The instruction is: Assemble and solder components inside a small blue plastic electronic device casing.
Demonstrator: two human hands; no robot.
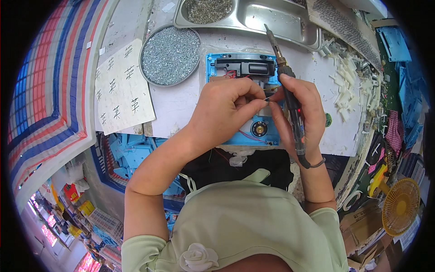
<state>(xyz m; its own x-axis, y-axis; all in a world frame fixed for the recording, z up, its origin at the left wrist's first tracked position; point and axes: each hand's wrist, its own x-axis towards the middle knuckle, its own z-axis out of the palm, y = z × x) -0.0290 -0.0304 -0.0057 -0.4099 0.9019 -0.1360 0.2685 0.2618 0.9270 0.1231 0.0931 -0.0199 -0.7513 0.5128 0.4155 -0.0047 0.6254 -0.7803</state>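
Note:
A blue plastic housing (pixel 210 63) lies on the table in front of me. It carries a black rectangular part (pixel 253 68), red wires and a small round speaker (pixel 259 129). Over its middle, my left hand (pixel 229 99) is closed, thumb and forefinger pinching the end of a thin wire (pixel 267 99). My right hand (pixel 306 106) grips a soldering iron (pixel 294 106), its metal tip pointing up and away from the housing. The right fingertips meet the left ones at the wire. Both hands hide much of the housing's centre.
Left of the housing stand a round tray of small metal screws (pixel 170 56) and a paper sheet with handwriting (pixel 122 90). A steel compartment tray (pixel 253 27) is at the back. White plastic pieces (pixel 346 86) lie at right, near a yellow fan (pixel 401 206). Blue housings (pixel 131 152) fill a space below left.

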